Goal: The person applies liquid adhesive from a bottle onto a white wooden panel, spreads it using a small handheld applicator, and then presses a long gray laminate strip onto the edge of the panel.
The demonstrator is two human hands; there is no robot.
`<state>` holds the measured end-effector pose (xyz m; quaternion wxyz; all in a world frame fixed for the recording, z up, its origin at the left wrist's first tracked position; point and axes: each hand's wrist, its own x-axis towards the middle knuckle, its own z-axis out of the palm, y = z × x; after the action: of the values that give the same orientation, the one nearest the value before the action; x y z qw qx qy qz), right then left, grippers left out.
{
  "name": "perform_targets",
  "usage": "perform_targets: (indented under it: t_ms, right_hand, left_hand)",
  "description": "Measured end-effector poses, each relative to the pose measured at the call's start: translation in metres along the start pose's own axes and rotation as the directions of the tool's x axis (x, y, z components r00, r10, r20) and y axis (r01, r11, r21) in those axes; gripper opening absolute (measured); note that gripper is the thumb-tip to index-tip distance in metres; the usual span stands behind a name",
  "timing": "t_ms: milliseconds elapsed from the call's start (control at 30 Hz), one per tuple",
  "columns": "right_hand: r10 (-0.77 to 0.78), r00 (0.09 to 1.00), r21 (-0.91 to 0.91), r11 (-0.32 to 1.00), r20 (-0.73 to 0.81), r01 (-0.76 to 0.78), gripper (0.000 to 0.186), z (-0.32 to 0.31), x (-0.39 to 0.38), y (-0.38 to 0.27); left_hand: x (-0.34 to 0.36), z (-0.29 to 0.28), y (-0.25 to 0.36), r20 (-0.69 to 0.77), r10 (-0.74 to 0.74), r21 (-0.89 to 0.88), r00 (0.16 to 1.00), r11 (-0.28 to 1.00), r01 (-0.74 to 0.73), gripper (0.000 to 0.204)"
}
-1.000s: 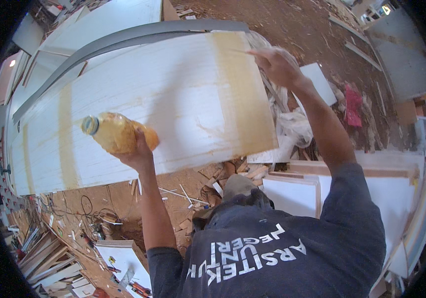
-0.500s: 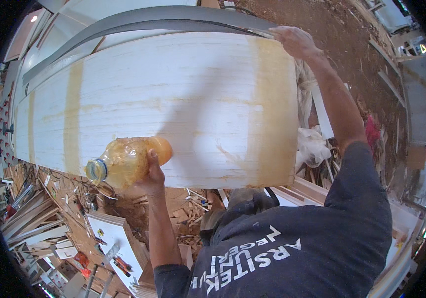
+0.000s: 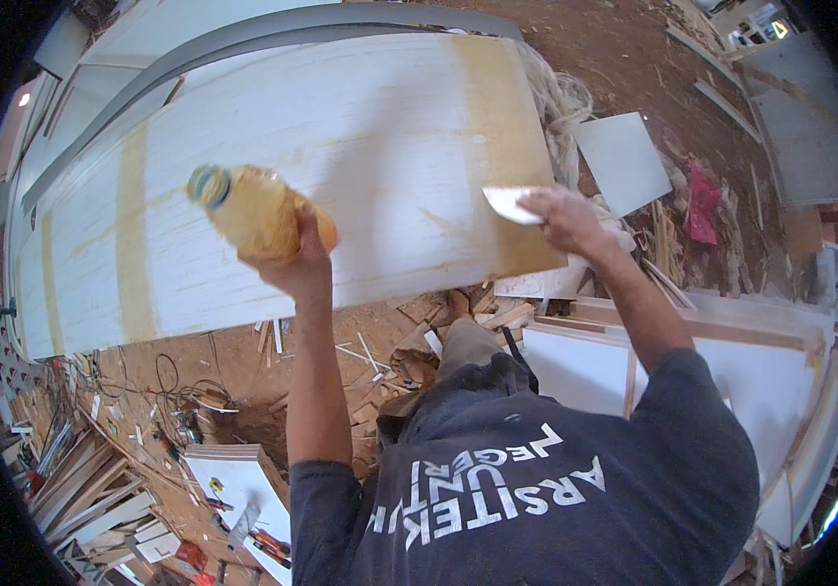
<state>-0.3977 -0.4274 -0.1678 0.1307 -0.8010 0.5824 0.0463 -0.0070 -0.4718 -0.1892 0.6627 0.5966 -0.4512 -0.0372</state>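
Clamping left hand [image 3: 296, 258] around yellowish bottle [image 3: 255, 213], right hand [image 3: 569, 221] around white scraper [image 3: 508, 203], near right edge of white panel [image 3: 389, 186]; probably spreading, next needing flat contact.

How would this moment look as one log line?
left hand: gripping clear plastic bottle with yellowish contents | right hand: holding flat pale blade-like piece | surface: long white rectangular board with yellowish bands

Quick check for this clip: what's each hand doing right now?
Left hand: closed around a plastic bottle with yellowish contents, above the white panel.
Right hand: closed on a flat, pale piece.
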Motion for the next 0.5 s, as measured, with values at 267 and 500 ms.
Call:
perform_targets:
  t_ms: [267,500]
  right_hand:
    - [0.186,0.961,0.348,0.904,0.206,-0.249,0.026,0.024,-0.195,-0.107]
    - [0.471,0.843,0.567,0.781,-0.259,-0.262,0.042,-0.042,-0.107,-0.171]
  left_hand:
    - [0.024,-0.026,0.015,0.257,-0.209,0.167,0.943,0.971,0.17,0.068]
    - [0.047,-0.175,0.033,0.361,0.013,-0.002,0.932,1.0,-0.014,0.071]
